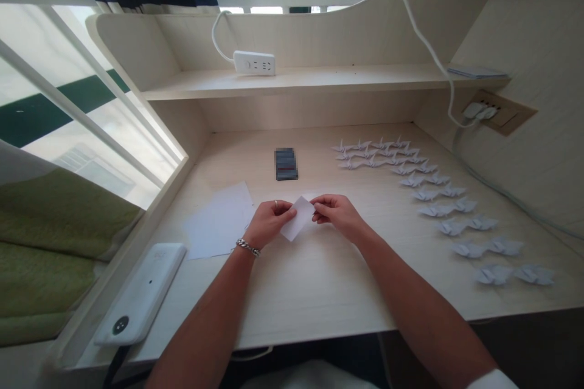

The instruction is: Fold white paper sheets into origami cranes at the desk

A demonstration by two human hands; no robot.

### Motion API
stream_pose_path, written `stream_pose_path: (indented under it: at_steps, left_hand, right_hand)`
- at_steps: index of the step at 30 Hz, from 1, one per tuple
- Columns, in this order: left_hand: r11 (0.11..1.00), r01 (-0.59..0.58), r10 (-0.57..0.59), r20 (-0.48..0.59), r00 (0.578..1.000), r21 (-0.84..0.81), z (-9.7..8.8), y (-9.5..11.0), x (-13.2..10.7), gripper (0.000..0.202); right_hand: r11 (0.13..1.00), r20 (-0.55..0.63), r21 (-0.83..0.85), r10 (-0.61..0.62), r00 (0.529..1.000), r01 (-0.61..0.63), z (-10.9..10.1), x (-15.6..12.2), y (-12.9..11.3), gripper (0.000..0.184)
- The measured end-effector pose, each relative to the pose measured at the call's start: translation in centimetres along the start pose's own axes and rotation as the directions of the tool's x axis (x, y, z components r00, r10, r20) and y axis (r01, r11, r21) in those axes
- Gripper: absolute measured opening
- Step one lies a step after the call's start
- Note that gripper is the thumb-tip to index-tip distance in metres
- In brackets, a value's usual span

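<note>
Both my hands meet over the middle of the pale wooden desk, holding a small folded white paper between them. My left hand, with a ring and a metal bracelet, pinches the paper's left edge. My right hand pinches its upper right corner. The paper is tilted and lifted slightly off the desk. A few loose white sheets lie flat just left of my left hand.
Several white paper cranes lie in rows on the right half of the desk. A dark blurred card lies behind my hands. A white device rests at the front left. A power strip sits on the shelf; a cable runs to the wall socket.
</note>
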State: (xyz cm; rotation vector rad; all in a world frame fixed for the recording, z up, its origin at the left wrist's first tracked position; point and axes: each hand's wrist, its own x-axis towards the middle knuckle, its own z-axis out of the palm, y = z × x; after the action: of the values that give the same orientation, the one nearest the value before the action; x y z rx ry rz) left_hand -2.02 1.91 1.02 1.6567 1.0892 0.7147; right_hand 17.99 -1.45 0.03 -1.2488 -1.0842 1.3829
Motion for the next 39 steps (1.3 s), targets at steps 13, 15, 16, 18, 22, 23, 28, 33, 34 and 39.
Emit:
stream_pose_path:
  at_steps: [13, 15, 16, 18, 22, 23, 28, 33, 34, 39]
  left_hand:
    - [0.998, 0.014, -0.013, 0.028, 1.0, -0.057, -0.1, -0.1, 0.1, 0.032]
    - [0.999, 0.012, -0.011, 0.026, 1.0, -0.048, -0.2, -0.2, 0.1, 0.032]
    - [0.999, 0.009, -0.008, 0.023, 1.0, -0.037, -0.3, -0.3, 0.2, 0.031]
    - [1.0, 0.0, 0.0, 0.02, 1.0, -0.017, -0.3, -0.4, 0.3, 0.03]
    - [1.0, -0.01, 0.01, 0.039, 0.999, -0.007, -0.4, -0.7, 0.3, 0.028]
    - [1.0, -0.008, 0.008, 0.044, 0.999, -0.007, -0.4, -0.8, 0.3, 0.028]
    - [0.999, 0.021, -0.019, 0.068, 0.998, -0.039, -0.1, -0.9, 0.1, 0.026]
    - [0.983, 0.058, -0.048, 0.06, 0.997, -0.176, 0.0, -0.3, -0.1, 0.023]
    - [0.975, 0.068, -0.056, 0.06, 0.997, -0.209, 0.1, -0.1, -0.2, 0.023]
    - [0.962, 0.087, -0.084, 0.023, 0.996, -0.258, 0.1, 0.7, -0.5, 0.02]
  right_hand:
    - [0.997, 0.086, -0.074, -0.025, 0.996, 0.031, -0.1, -0.1, 0.7, 0.029]
    - [0.996, 0.079, -0.086, -0.018, 0.997, 0.024, 0.0, 0.0, 0.7, 0.028]
    - [0.996, 0.077, -0.092, -0.012, 0.997, 0.019, 0.1, 0.0, 0.7, 0.027]
    - [0.995, 0.073, -0.104, -0.001, 0.997, 0.009, 0.2, 0.2, 0.7, 0.025]
    - [0.992, 0.084, -0.125, 0.0, 0.996, 0.01, 0.2, 0.3, 1.0, 0.023]
    - [0.991, 0.087, -0.13, -0.002, 0.996, 0.013, 0.2, 0.3, 1.0, 0.023]
    - [0.992, 0.099, -0.125, -0.005, 0.995, 0.017, 0.1, 0.0, 1.0, 0.026]
    - [0.999, 0.104, -0.041, -0.018, 0.994, 0.022, 0.3, -0.4, 0.4, 0.025]
    - [1.0, 0.099, -0.022, -0.018, 0.995, 0.02, 0.3, -0.4, 0.2, 0.024]
    - [0.997, 0.076, 0.08, -0.006, 0.997, 0.0, 0.4, -0.6, 0.0, 0.021]
